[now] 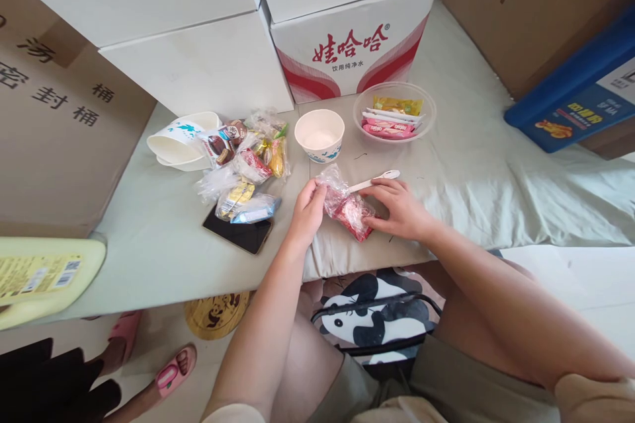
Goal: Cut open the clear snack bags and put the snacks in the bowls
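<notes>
A small red packet (358, 217) in clear crinkled plastic wrap (333, 185) lies on the cloth in front of me. My left hand (308, 211) pinches the wrap at its upper left end. Curved round the right side of the packet, my right hand (399, 208) has its thumb against it. A slim white tool (374, 180) lies along the upper fingers of that hand; its exact kind is unclear. Just beyond the hands stands a white paper bowl (320, 132). A clear round plastic tub (395, 132) to the right holds pink and yellow packets.
Several wrapped snacks (253, 158) are heaped at left, partly over a black phone (235, 230). Two paper bowls (181, 139) lie tipped behind them. White cartons (352, 46) line the back; a blue container (570, 92) stands right. Another person's foot (176, 370) shows lower left.
</notes>
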The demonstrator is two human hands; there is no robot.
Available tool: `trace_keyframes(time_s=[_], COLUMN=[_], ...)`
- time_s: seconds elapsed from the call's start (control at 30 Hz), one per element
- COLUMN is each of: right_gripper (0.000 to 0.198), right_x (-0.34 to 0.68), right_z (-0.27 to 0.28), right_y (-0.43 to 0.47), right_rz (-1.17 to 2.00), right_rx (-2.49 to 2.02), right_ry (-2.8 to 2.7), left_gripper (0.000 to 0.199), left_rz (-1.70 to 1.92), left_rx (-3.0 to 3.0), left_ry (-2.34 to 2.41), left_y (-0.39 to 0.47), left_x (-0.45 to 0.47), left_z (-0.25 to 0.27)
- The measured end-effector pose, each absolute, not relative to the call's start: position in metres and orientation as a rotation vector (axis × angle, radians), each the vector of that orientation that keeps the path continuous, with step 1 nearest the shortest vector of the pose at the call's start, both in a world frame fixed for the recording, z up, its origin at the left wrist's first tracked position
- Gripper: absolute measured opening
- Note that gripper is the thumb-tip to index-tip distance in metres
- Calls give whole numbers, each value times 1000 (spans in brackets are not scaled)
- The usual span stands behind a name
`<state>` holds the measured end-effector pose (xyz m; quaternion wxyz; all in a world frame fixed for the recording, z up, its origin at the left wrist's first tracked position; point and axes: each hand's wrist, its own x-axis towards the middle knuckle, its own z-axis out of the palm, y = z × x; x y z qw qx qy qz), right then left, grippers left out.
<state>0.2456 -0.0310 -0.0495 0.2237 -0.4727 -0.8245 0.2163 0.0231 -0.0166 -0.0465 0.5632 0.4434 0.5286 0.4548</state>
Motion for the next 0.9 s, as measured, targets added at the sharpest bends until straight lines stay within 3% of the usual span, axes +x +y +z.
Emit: trace_keyframes(time_s=[0.17,0.43,0.63,0.73,0.9], right_gripper=[46,10,9,12,18], right_x=[242,249,273,282,284], right_z=[-47,-45,-42,-40,-38], right_y=[-32,-28,-21,-19,-19], right_rz=[622,509,354,306,294], right_rx=[-1227,-1121,-1275,-1372,-1393], right_ry=[-2265,-2075,-1898,-1764,-1471], left_gripper=[24,16,15,20,48], left_rz=[1038,1145,1270,1290,1230], left_rx=[697,570,525,588,890], left_ry=[1094,1095,1253,1298,1427], left_y=[-17,-14,-9,-8,-9], left_x=[25,25,15,10,7], left_z=[-30,-21,-19,-21,-34])
